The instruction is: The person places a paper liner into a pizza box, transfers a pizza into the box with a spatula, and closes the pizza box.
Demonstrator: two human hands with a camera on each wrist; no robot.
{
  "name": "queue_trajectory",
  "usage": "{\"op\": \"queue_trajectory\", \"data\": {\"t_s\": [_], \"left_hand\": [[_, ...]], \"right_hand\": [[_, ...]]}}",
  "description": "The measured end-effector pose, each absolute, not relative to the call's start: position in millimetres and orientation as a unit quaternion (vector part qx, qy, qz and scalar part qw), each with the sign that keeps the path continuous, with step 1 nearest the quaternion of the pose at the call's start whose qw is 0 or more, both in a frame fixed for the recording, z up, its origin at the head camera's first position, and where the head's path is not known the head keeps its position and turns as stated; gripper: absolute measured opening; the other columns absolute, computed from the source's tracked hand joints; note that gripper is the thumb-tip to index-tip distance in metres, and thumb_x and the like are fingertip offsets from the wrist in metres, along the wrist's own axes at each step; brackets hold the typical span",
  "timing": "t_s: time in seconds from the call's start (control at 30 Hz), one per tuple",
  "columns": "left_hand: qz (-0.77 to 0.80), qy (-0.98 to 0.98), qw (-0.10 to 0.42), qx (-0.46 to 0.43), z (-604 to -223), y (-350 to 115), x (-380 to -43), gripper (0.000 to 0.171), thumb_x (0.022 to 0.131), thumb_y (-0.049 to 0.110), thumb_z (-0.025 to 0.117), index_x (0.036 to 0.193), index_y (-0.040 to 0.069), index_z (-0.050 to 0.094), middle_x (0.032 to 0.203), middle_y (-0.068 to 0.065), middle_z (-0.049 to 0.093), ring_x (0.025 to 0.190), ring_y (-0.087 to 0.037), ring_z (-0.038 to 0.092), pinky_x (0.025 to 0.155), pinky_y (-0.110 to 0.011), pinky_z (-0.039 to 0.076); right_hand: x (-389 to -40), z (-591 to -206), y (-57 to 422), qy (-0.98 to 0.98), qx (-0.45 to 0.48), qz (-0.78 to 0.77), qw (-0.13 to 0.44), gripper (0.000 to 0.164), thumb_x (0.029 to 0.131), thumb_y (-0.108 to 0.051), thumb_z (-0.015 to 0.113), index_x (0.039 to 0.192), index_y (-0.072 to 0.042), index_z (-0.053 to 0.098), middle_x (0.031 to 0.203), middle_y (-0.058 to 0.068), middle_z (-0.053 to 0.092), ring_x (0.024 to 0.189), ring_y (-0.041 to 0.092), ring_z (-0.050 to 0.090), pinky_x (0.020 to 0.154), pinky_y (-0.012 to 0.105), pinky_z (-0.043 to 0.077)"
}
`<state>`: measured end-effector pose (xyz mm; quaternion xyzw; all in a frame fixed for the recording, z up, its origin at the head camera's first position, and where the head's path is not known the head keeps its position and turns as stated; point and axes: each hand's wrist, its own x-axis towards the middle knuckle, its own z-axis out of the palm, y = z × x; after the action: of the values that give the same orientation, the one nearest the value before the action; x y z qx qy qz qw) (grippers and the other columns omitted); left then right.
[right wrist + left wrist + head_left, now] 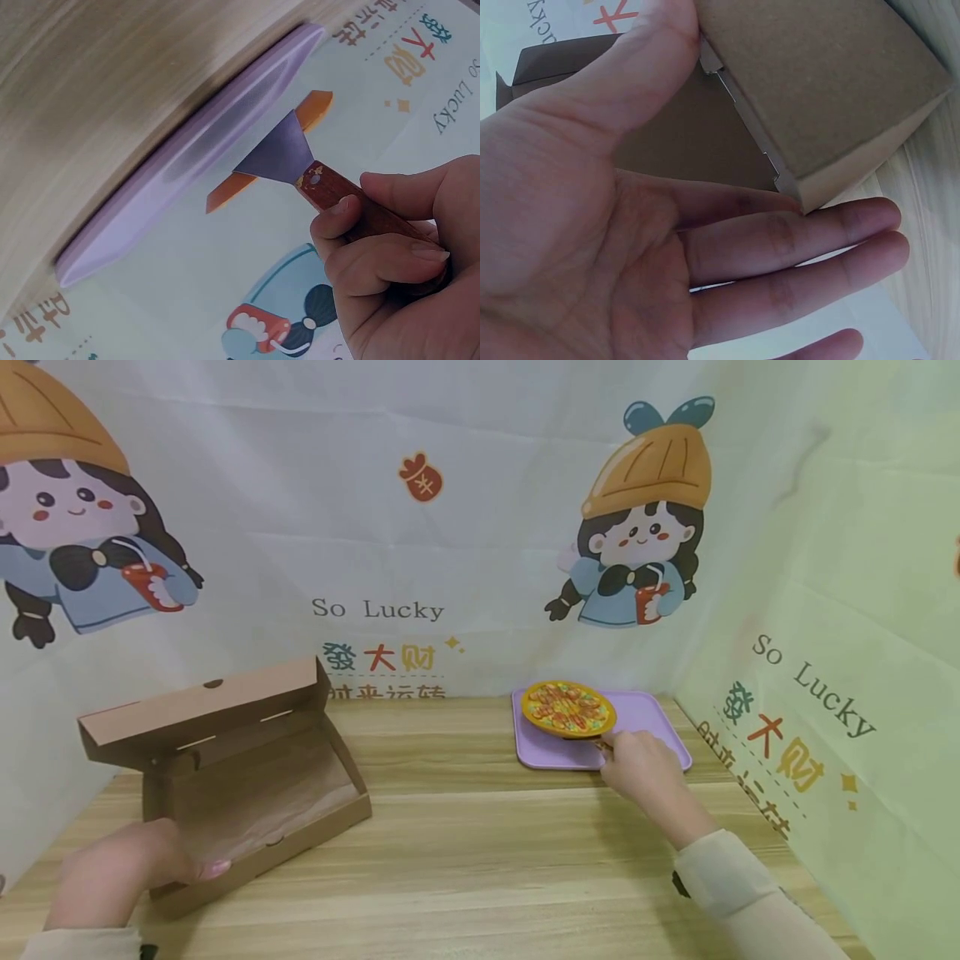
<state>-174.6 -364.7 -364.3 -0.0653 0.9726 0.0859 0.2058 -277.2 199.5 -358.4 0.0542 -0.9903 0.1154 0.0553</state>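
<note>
On the right, my right hand (647, 770) grips the wooden handle (352, 201) of a scraper-like spatula, its fingers curled round it. The flat metal blade (281, 154) lies under a toy pizza (568, 710) with a yellow rim. The right wrist view shows the pizza raised above the lilac tray (651, 720), with a gap between. At the left, my left hand (131, 864) holds the near left corner of an open brown cardboard box (258, 768). Its thumb lies over the front wall, and the other fingers extend fairly straight along the outside (795, 240).
The box lid (202, 697) stands raised at the back. Wood-patterned tabletop (450, 852) lies between box and tray. A printed cloth (480, 543) hangs behind the table and along its sides, close to the tray's far edge.
</note>
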Motion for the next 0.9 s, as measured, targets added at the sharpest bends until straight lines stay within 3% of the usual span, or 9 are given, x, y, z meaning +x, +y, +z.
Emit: {"op": "queue_trajectory", "data": {"t_s": [0.17,0.37,0.5,0.73,0.9], "left_hand": [[0.088,0.973,0.205,-0.065,-366.6,-364.8,-175.8,0.108,0.087,0.086,0.060,0.115,-0.018,0.069,0.122,-0.042,0.064,0.111,-0.058,0.066,0.093,-0.084,0.046],[0.085,0.973,0.203,-0.064,-368.7,-365.4,-175.6,0.103,0.088,0.085,0.061,0.113,-0.014,0.071,0.121,-0.041,0.066,0.109,-0.056,0.067,0.091,-0.084,0.046],[0.094,0.974,0.198,-0.061,-366.9,-365.8,-175.9,0.103,0.087,0.081,0.066,0.115,-0.018,0.067,0.120,-0.041,0.065,0.110,-0.056,0.066,0.092,-0.081,0.048],[0.091,0.974,0.197,-0.058,-364.7,-363.1,-175.2,0.097,0.088,0.079,0.068,0.111,-0.015,0.070,0.119,-0.040,0.066,0.111,-0.056,0.067,0.092,-0.080,0.049],[0.097,0.974,0.196,-0.059,-363.0,-362.0,-174.9,0.101,0.087,0.078,0.070,0.115,-0.020,0.067,0.121,-0.043,0.064,0.113,-0.060,0.064,0.094,-0.079,0.050]], "right_hand": [[-274.2,-354.0,196.9,-0.990,0.059,0.114,0.057,0.038,0.101,-0.019,0.062,0.137,-0.008,0.071,0.078,0.012,0.066,0.063,0.023,0.055,0.052,0.031,0.042],[-271.4,-349.8,193.8,-0.989,0.066,0.109,0.072,0.031,0.102,-0.021,0.062,0.126,-0.010,0.076,0.079,0.013,0.067,0.065,0.025,0.056,0.053,0.034,0.043],[-269.8,-347.6,191.7,-0.989,0.070,0.108,0.080,0.027,0.102,-0.022,0.061,0.121,-0.011,0.078,0.077,0.012,0.066,0.065,0.025,0.056,0.052,0.036,0.044],[-264.7,-343.6,188.0,-0.987,0.076,0.104,0.093,0.027,0.102,-0.021,0.062,0.120,-0.012,0.079,0.074,0.011,0.066,0.064,0.025,0.056,0.051,0.037,0.046],[-260.3,-340.8,185.4,-0.987,0.074,0.104,0.093,0.027,0.101,-0.020,0.063,0.121,-0.013,0.079,0.073,0.011,0.064,0.063,0.025,0.055,0.050,0.036,0.045]]}}
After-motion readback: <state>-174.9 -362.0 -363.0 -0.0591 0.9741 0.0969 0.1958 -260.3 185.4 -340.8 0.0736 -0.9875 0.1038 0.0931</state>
